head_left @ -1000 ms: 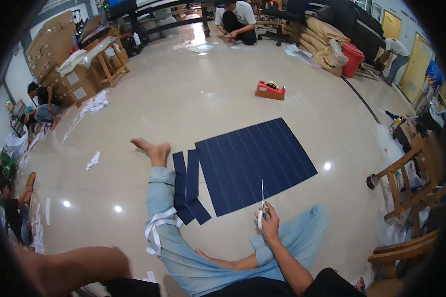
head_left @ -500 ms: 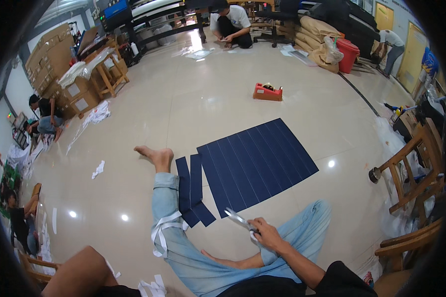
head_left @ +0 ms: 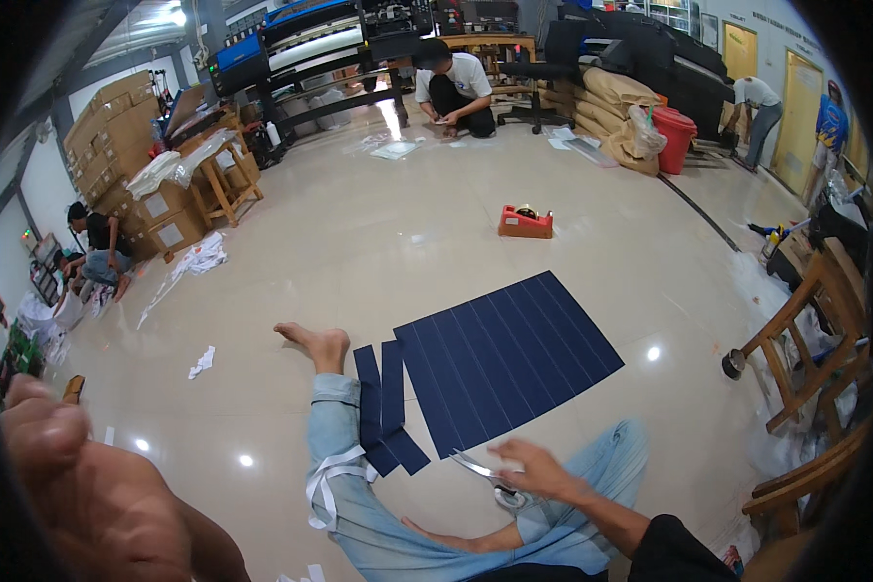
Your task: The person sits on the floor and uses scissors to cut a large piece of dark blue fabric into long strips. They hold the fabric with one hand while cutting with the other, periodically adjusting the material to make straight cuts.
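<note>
My right hand (head_left: 536,469) hovers above a pair of scissors (head_left: 480,471), slightly blurred, its fingers stretched out to the left and nothing in them. The scissors lie between my bent legs, blades pointing at the near corner of a dark blue sheet (head_left: 509,359) marked with thin pale lines. Several cut dark blue strips (head_left: 391,388) lie left of the sheet, alongside my outstretched leg. Large and close at the lower left, my left hand (head_left: 97,495) is raised; blur and the dark picture rim hide how its fingers are set.
A red tape dispenser (head_left: 526,222) stands on the floor beyond the sheet. White ribbon (head_left: 335,475) loops round my left leg. Wooden chairs (head_left: 795,339) stand at the right, cardboard boxes (head_left: 170,213) at the far left. A person (head_left: 456,92) squats at the back.
My right hand has let go of the scissors, which now rest below it. The left hand has come up into view at the lower left. The view has tilted upward.
</note>
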The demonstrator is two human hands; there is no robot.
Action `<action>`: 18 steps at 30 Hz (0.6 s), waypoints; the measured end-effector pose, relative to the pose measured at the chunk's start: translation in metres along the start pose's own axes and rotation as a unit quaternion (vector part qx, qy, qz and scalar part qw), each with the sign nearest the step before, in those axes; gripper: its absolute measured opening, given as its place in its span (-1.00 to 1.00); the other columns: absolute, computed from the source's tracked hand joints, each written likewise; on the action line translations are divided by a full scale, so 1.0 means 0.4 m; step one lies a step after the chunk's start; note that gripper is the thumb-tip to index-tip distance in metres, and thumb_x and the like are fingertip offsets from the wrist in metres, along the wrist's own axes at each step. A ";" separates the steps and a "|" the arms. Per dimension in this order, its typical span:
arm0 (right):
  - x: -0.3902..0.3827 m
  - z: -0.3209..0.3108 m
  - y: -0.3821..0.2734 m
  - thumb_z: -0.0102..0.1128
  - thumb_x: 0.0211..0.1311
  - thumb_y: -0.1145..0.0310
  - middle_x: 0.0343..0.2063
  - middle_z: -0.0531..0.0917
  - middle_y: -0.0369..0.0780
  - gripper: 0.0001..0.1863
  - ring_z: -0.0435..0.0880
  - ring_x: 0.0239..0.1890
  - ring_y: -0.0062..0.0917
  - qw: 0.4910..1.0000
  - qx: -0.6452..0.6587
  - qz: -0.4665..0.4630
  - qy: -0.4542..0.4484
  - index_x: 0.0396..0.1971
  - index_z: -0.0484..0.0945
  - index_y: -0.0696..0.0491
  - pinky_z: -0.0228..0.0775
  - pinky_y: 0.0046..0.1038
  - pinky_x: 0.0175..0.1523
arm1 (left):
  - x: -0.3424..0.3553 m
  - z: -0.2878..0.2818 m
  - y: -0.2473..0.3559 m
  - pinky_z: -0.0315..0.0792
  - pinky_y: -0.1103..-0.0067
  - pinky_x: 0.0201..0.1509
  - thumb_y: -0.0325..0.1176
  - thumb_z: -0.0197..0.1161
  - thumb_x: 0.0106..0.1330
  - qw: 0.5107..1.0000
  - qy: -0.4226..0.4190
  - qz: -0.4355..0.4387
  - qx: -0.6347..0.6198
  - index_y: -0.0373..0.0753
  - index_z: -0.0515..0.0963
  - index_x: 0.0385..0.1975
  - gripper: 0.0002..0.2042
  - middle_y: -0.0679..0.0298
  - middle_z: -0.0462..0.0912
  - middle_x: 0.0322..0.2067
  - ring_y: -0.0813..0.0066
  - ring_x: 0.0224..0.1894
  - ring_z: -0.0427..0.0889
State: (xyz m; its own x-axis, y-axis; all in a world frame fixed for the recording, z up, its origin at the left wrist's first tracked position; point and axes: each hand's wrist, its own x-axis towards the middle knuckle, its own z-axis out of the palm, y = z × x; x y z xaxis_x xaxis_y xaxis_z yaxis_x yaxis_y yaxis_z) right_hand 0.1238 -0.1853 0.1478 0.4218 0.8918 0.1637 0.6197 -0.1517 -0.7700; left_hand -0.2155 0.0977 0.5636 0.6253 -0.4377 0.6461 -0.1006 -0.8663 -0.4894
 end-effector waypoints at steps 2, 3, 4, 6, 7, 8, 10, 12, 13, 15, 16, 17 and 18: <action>0.076 -0.206 -0.215 0.44 0.21 0.28 0.14 0.63 -0.12 -0.48 0.63 0.12 -0.27 0.977 -0.012 -0.165 0.132 0.17 0.60 0.06 0.49 -0.21 0.20 | 0.031 0.072 0.026 0.24 0.12 0.21 0.13 0.15 0.25 0.995 -0.014 -0.061 -0.083 -0.45 0.20 0.36 -0.16 -0.07 0.53 0.01 0.15 0.00 0.49; 0.085 -0.289 -0.313 0.42 0.24 0.24 0.11 0.63 -0.10 -0.52 0.64 0.07 -0.29 0.953 0.024 -0.219 0.207 0.13 0.62 0.10 0.51 -0.27 0.14 | 0.068 0.125 0.054 0.27 0.14 0.09 0.20 0.09 0.28 0.993 0.014 -0.062 -0.104 -0.37 0.28 0.32 -0.20 0.02 0.57 -0.11 0.22 -0.15 0.50; 0.082 -0.377 -0.387 0.38 0.29 0.22 0.01 0.65 -0.11 -0.56 0.64 0.00 -0.34 0.897 -0.002 -0.323 0.302 0.08 0.59 0.13 0.52 -0.32 0.08 | 0.106 0.149 0.076 0.29 0.15 0.06 0.18 0.06 0.33 0.991 0.016 -0.061 -0.119 -0.32 0.29 0.33 -0.25 0.06 0.58 -0.14 0.26 -0.20 0.50; 0.041 -0.546 -0.537 0.38 0.29 0.23 0.00 0.65 -0.11 -0.57 0.64 -0.01 -0.34 0.777 -0.129 -0.430 0.441 0.07 0.60 0.13 0.52 -0.32 0.08 | 0.152 0.212 0.110 0.32 0.15 -0.02 0.13 -0.01 0.41 0.981 0.071 -0.065 -0.170 -0.22 0.32 0.34 -0.35 0.14 0.60 -0.20 0.34 -0.30 0.50; 0.030 -0.602 -0.577 0.37 0.29 0.23 -0.01 0.65 -0.11 -0.58 0.64 -0.01 -0.34 0.717 -0.165 -0.460 0.497 0.06 0.60 0.13 0.52 -0.32 0.07 | 0.179 0.228 0.121 0.32 0.16 -0.02 0.09 -0.01 0.43 0.979 0.079 -0.051 -0.183 -0.21 0.31 0.35 -0.38 0.14 0.59 -0.20 0.35 -0.30 0.50; 0.030 -0.647 -0.601 0.37 0.29 0.24 -0.01 0.65 -0.11 -0.58 0.64 -0.01 -0.34 0.688 -0.186 -0.469 0.521 0.06 0.60 0.14 0.52 -0.32 0.07 | 0.197 0.232 0.133 0.35 0.17 0.01 0.02 -0.02 0.45 0.970 0.076 -0.053 -0.225 -0.21 0.33 0.32 -0.44 0.13 0.61 -0.17 0.33 -0.25 0.53; 0.040 -0.711 -0.632 0.36 0.30 0.24 -0.02 0.65 -0.11 -0.59 0.64 -0.02 -0.34 0.668 -0.207 -0.465 0.543 0.05 0.60 0.14 0.52 -0.32 0.06 | 0.230 0.229 0.156 0.41 0.18 0.07 -0.11 -0.03 0.50 0.949 0.067 -0.057 -0.303 -0.21 0.38 0.27 -0.55 0.10 0.63 -0.10 0.29 -0.15 0.59; 0.048 -0.763 -0.630 0.36 0.30 0.25 -0.03 0.66 -0.11 -0.60 0.64 -0.03 -0.35 0.668 -0.220 -0.449 0.551 0.04 0.60 0.14 0.52 -0.33 0.06 | 0.258 0.216 0.192 0.46 0.20 0.04 -0.14 0.06 0.48 0.914 0.032 -0.085 -0.395 -0.16 0.42 0.14 -0.65 0.09 0.64 -0.08 0.25 -0.12 0.62; 0.042 -0.754 -0.612 0.35 0.30 0.26 -0.03 0.66 -0.11 -0.61 0.64 -0.04 -0.35 0.673 -0.221 -0.432 0.558 0.04 0.60 0.14 0.53 -0.33 0.05 | 0.273 0.210 0.211 0.49 0.21 0.02 -0.15 0.10 0.47 0.892 0.025 -0.100 -0.440 -0.14 0.44 0.08 -0.70 0.09 0.65 -0.07 0.23 -0.11 0.64; 0.045 -0.744 -0.595 0.35 0.30 0.27 -0.04 0.66 -0.11 -0.62 0.64 -0.04 -0.35 0.669 -0.223 -0.434 0.561 0.03 0.60 0.14 0.53 -0.33 0.05 | 0.292 0.212 0.239 0.55 0.23 -0.02 -0.18 0.19 0.45 0.858 0.064 -0.103 -0.499 -0.08 0.48 -0.05 -0.80 0.08 0.66 -0.05 0.18 -0.08 0.68; 0.049 -0.737 -0.592 0.34 0.30 0.27 -0.04 0.66 -0.11 -0.63 0.64 -0.05 -0.35 0.675 -0.224 -0.428 0.558 0.03 0.60 0.14 0.53 -0.33 0.05 | 0.297 0.216 0.248 0.58 0.24 -0.04 -0.19 0.24 0.45 0.837 0.083 -0.104 -0.531 -0.06 0.50 -0.12 -0.84 0.08 0.66 -0.04 0.16 -0.06 0.69; 0.046 -0.730 -0.592 0.34 0.31 0.28 -0.05 0.66 -0.11 -0.63 0.64 -0.05 -0.35 0.677 -0.226 -0.425 0.557 0.02 0.60 0.15 0.53 -0.33 0.04 | 0.303 0.216 0.252 0.58 0.24 -0.03 -0.20 0.24 0.45 0.814 0.089 -0.098 -0.565 -0.06 0.50 -0.11 -0.84 0.08 0.66 -0.04 0.16 -0.06 0.69; 0.045 -0.714 -0.584 0.33 0.31 0.28 -0.05 0.66 -0.11 -0.64 0.65 -0.06 -0.35 0.680 -0.221 -0.412 0.565 0.02 0.60 0.15 0.53 -0.33 0.04 | 0.318 0.217 0.255 0.57 0.24 -0.03 -0.20 0.23 0.45 0.798 0.086 -0.091 -0.589 -0.07 0.51 -0.11 -0.84 0.08 0.66 -0.04 0.16 -0.05 0.69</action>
State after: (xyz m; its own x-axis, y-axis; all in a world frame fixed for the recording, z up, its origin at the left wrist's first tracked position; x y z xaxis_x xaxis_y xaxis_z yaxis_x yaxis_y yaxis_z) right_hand 0.1757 -0.2554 0.5069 -0.1057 -0.1072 0.9886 0.9867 -0.1350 0.0908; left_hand -0.0791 -0.0253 0.5451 0.6070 -0.2184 0.7641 -0.7420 -0.5001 0.4465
